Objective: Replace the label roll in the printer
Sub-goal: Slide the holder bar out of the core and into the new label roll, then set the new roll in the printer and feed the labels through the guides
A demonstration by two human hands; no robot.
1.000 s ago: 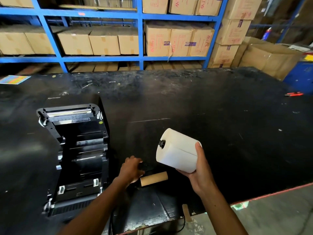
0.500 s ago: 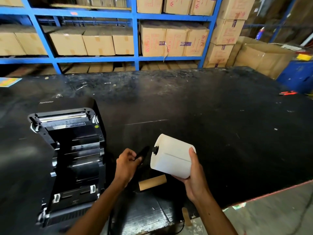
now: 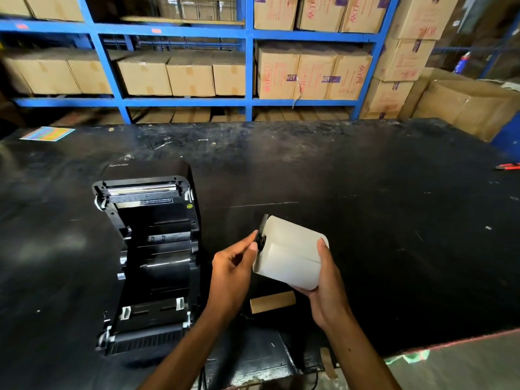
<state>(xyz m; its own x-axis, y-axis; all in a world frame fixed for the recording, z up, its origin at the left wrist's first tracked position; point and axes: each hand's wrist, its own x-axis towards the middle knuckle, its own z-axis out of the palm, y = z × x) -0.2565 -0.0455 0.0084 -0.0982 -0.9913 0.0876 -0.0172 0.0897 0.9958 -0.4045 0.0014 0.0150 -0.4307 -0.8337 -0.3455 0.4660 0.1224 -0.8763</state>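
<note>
- Right hand (image 3: 323, 280): we record it closed around the far end of the white label roll (image 3: 292, 253), thumb on top of the paper, palm beneath; roll held above the table, axis tilted.
- Left hand (image 3: 232, 270): we record thumb and fingers pinched on the black spindle piece (image 3: 262, 235) at the roll's near end, at 9 o'clock of the roll.
- White label roll: full, with one seam line visible across its face; it sits at 3 o'clock of the printer, apart from it.
- Printer (image 3: 149, 254): black, lid swung open and back, marked "Xprinter" on the lid; we note the roll bay visible and holding no roll; it stands on the table at 9 o'clock of the hands.
- Empty cardboard core (image 3: 272, 302): brown tube lying flat on the table, at 6 o'clock of the held roll, between the two wrists.
- Table (image 3: 380, 220): black, scuffed, with pale flecks.
- Coloured sheet (image 3: 47, 133): at the table's far edge, 11 o'clock of the printer.
- Red item (image 3: 509, 166): small, at the table's right edge, 2 o'clock of the roll; we cannot tell what it is.
- Blue shelving (image 3: 247, 66): behind the table at 12 o'clock, stocked with cardboard boxes (image 3: 312, 74).
</note>
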